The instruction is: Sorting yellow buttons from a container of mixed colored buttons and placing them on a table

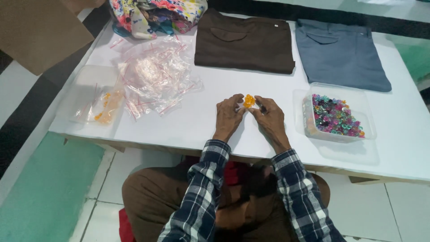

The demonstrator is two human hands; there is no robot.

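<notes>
My left hand (229, 115) and my right hand (270, 117) rest on the white table (188, 125), fingertips meeting around a small cluster of orange beads (249, 101). Both hands pinch at the cluster, probably inside a small clear bag, though the bag is hard to make out. To the right of my right hand stands a clear plastic tub (333, 116) with many mixed coloured beads. To the left lies a heap of empty clear zip bags (154, 76) with red seals.
A clear lid or tray (92, 87) at the left holds bags with orange beads (107, 107). Folded brown cloth (244, 42) and folded blue-grey cloth (340, 51) lie at the back. A floral fabric bundle (156, 15) and a brown cardboard sheet (38, 31) sit at the back left.
</notes>
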